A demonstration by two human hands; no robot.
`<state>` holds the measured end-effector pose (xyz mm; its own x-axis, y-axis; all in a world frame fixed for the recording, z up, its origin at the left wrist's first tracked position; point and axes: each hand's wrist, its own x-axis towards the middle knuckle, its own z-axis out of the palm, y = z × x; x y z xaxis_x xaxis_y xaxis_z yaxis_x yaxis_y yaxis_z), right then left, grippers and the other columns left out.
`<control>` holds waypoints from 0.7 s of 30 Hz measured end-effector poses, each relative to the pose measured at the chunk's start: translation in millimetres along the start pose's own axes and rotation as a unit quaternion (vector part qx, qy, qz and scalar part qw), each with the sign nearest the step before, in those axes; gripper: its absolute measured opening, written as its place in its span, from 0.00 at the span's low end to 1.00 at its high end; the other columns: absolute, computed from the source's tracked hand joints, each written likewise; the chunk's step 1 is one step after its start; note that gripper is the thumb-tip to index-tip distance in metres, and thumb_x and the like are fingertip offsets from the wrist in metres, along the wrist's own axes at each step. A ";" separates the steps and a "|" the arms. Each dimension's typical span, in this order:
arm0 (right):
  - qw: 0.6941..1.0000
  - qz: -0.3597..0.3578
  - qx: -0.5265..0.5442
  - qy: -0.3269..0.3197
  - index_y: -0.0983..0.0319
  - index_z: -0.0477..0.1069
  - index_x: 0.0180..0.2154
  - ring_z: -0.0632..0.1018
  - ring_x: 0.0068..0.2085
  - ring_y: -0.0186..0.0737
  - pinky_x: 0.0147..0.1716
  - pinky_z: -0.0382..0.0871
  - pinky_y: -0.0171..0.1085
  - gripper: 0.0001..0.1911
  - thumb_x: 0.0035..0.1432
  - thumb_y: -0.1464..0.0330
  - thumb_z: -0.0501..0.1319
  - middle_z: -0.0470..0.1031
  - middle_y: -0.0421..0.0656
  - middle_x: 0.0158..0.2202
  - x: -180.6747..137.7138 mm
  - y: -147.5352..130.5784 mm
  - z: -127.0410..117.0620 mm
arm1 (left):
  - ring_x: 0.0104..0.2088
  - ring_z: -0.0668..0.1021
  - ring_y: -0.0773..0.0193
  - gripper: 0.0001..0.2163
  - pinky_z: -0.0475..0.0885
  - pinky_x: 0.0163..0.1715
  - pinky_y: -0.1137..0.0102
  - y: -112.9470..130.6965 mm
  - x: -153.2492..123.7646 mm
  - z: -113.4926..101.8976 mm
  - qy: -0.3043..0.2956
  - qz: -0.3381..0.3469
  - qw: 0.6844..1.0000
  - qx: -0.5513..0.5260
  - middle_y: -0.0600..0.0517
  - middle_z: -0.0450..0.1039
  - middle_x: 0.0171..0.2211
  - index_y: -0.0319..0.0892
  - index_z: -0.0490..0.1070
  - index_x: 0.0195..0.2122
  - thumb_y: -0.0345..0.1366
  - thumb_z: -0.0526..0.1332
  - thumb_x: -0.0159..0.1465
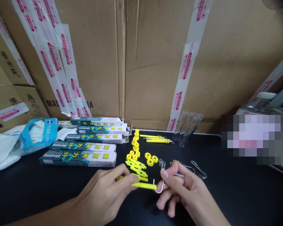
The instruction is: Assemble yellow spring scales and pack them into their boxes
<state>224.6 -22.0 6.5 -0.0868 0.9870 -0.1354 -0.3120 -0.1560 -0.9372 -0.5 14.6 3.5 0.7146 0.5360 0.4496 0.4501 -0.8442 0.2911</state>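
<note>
My left hand [108,191] is closed in a pinch on a flat yellow plastic strip [145,185] that points to the right. My right hand [179,188] is closed on a bent metal wire hook [159,188], whose curved end meets the tip of the strip. Both hands hover just above the black tabletop [238,194]. Just beyond them lie more yellow strips [138,168], several yellow rings [151,159], a small metal spring [162,164] and loose wire pieces [198,168].
Several long printed boxes [85,146] are stacked at left, beside a blue-and-white plastic bag [36,133]. Assembled yellow pieces [157,139] and clear sleeves [187,125] lie further back. Taped cardboard cartons [143,62] wall off the rear.
</note>
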 end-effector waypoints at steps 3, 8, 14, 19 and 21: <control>0.999 0.021 0.013 -0.029 0.60 0.67 0.37 0.83 0.20 0.36 0.13 0.71 0.24 0.20 0.54 0.56 0.72 0.81 0.37 0.22 1.5 1.0 -1.5 | 0.28 0.76 0.65 0.10 0.66 0.25 0.71 0.0 0.6 -1.9 -0.004 0.007 1.000 -0.017 0.53 0.72 0.35 0.46 0.70 0.44 0.32 0.50 0.74; 0.998 -0.004 0.026 -0.057 0.62 0.74 0.34 0.84 0.25 0.37 0.17 0.73 0.25 0.16 0.55 0.57 0.71 0.83 0.41 0.26 1.7 3.1 -4.7 | 0.31 0.78 0.62 0.10 0.68 0.29 0.69 1.1 0.1 -3.2 -0.013 -0.003 1.000 -0.019 0.53 0.74 0.34 0.45 0.66 0.45 0.32 0.46 0.74; 0.999 -0.013 0.002 -0.031 0.62 0.79 0.37 0.85 0.35 0.39 0.30 0.78 0.28 0.12 0.52 0.63 0.74 0.85 0.45 0.33 -2.6 -1.7 -1.4 | 0.27 0.78 0.64 0.09 0.67 0.27 0.70 0.6 0.0 -2.7 -0.008 -0.077 0.996 -0.041 0.57 0.75 0.30 0.46 0.63 0.46 0.31 0.46 0.73; 0.991 -0.078 -0.108 -0.014 0.60 0.78 0.39 0.86 0.35 0.41 0.29 0.81 0.31 0.11 0.59 0.60 0.69 0.86 0.45 0.33 -4.0 8.3 -5.1 | 0.38 0.81 0.63 0.11 0.70 0.36 0.70 1.5 -1.2 -1.9 -0.017 -0.087 0.996 -0.032 0.55 0.78 0.41 0.48 0.63 0.52 0.31 0.48 0.72; 0.975 -0.129 -0.183 -0.013 0.59 0.78 0.41 0.85 0.33 0.40 0.30 0.82 0.31 0.10 0.62 0.61 0.65 0.86 0.43 0.33 -6.3 11.9 -7.9 | 0.38 0.82 0.62 0.10 0.70 0.37 0.70 1.9 -1.5 -1.3 -0.023 -0.097 0.994 -0.034 0.55 0.78 0.42 0.48 0.64 0.51 0.32 0.50 0.72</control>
<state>229.0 -29.8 -6.3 -0.0765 0.9894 0.1236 0.0310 0.1263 -0.9915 -1.4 12.2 4.5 0.6424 0.6863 0.3410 0.5454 -0.7220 0.4258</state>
